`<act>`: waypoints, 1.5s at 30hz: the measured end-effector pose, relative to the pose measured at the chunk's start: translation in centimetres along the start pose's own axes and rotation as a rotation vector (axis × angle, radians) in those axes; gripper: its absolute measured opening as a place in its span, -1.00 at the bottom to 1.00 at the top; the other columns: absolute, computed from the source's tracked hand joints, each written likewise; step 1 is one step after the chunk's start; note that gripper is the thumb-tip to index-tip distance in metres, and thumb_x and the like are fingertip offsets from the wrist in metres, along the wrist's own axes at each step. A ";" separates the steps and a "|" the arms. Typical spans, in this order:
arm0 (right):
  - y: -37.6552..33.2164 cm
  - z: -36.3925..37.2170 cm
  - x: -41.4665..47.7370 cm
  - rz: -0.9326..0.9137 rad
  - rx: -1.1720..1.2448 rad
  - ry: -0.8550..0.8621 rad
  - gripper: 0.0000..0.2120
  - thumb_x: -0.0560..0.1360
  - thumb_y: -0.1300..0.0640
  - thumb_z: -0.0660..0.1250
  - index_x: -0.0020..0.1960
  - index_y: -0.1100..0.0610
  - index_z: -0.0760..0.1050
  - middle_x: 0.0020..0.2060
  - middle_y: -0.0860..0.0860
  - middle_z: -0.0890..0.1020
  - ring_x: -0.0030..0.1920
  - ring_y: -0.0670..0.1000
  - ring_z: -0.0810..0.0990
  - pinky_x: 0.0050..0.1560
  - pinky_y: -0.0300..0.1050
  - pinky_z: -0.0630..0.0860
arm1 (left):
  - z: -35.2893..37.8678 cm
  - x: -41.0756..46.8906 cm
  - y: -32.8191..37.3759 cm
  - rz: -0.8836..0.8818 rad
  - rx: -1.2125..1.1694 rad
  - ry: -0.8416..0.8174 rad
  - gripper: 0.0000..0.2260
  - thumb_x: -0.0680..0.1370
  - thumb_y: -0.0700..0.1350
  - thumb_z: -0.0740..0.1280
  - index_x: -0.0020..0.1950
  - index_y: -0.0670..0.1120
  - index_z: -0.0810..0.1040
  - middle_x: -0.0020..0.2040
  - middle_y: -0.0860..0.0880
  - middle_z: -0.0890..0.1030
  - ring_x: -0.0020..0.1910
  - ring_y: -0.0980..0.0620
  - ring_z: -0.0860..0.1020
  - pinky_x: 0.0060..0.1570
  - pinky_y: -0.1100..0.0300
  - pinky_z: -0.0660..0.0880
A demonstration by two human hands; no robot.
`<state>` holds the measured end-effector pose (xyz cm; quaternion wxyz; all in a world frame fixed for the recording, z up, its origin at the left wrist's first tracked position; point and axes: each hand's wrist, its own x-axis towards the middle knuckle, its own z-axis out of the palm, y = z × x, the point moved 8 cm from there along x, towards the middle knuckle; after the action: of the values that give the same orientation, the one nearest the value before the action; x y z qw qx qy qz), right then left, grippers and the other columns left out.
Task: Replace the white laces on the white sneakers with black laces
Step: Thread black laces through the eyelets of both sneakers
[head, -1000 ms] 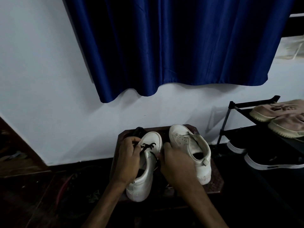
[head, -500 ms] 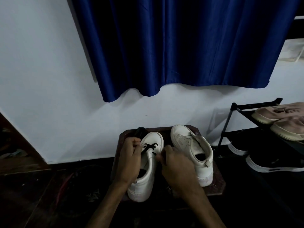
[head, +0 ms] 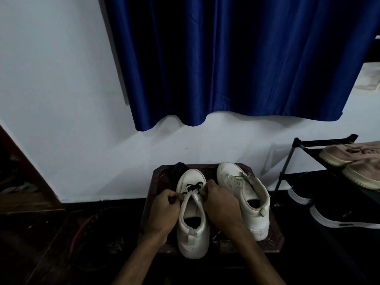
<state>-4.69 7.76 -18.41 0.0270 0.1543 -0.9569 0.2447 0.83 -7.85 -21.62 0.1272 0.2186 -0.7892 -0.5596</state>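
The thin black cord lace (head: 191, 186) is threaded only through the front eyelets of the white leather low-top sneaker (head: 193, 241), where it crosses just behind the toe cap. The eyelets behind that are bare. This near sneaker stands toe away from the person on a small dark wooden tabletop (head: 276, 241).

The left hand (head: 164, 210) and the right hand (head: 221, 206) sit on either side of the shoe's throat, fingers curled and pinching at the eyelet flaps. Whether the lace ends are between the fingertips cannot be told in this dim light.

The lace should be light and limp, with nothing stiff but its tips, so it is probably best held right at a tip and fed in straight. The sneaker looks light with a firm sole and soft, bendable flaps. Holding a flap close to the eyelet being threaded should keep the hole steady.

A second white sneaker (head: 230, 171), with no lace at all, stands just beside it on the right. A dark soft object (head: 179, 169) lies behind the laced toe. Farther right is a black metal shoe rack (head: 287, 167) carrying pink suede shoes (head: 349, 155). A blue curtain (head: 226, 58) hangs over the pale wall (head: 61, 99).
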 end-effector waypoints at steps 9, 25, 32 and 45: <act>0.0 -3.3 2.1 0.063 0.222 0.036 -0.91 0.52 0.14 0.21 0.02 0.07 0.38 -0.12 0.08 0.64 -0.02 0.19 0.60 -0.04 0.03 0.50 | -0.9 0.3 2.6 -0.092 -0.282 -0.086 -0.78 0.64 -0.17 0.20 -0.16 -0.13 0.55 -0.21 0.00 0.58 -0.14 0.02 0.54 -0.13 0.14 0.42; -5.2 -16.4 3.0 -0.036 1.659 -0.210 -0.74 0.57 0.32 0.18 0.20 0.15 0.51 -0.09 -0.01 0.65 -0.15 -0.06 0.59 0.06 -0.03 0.62 | -6.6 0.8 9.3 0.201 -0.338 0.008 -0.72 0.65 -0.07 0.21 -0.18 -0.11 0.59 -0.16 0.01 0.59 -0.17 0.12 0.52 -0.02 0.10 0.46; -7.0 -18.1 3.3 -0.137 1.677 -0.140 -0.57 0.49 0.54 0.13 0.20 0.16 0.49 0.09 0.07 0.63 0.02 -0.02 0.63 0.17 0.02 0.55 | -5.7 1.1 6.7 0.358 0.377 0.125 -0.84 0.60 -0.07 0.30 0.14 -0.05 0.56 0.11 -0.03 0.55 0.08 -0.03 0.54 0.11 0.09 0.48; -6.2 -11.4 3.8 -0.006 1.721 -0.006 -0.70 0.47 0.59 0.16 0.02 0.29 0.49 -0.04 0.21 0.63 0.03 0.14 0.65 0.11 -0.07 0.59 | -0.6 -2.9 13.2 0.279 -0.267 -0.427 -0.80 0.65 -0.13 0.23 -0.02 -0.14 0.63 -0.16 -0.06 0.64 -0.33 0.05 0.53 -0.27 0.12 0.51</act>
<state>-6.67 6.93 -5.08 -0.1011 0.1240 -0.4380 0.8846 0.90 -3.26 -8.93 0.0614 -0.0336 -0.7400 -0.6689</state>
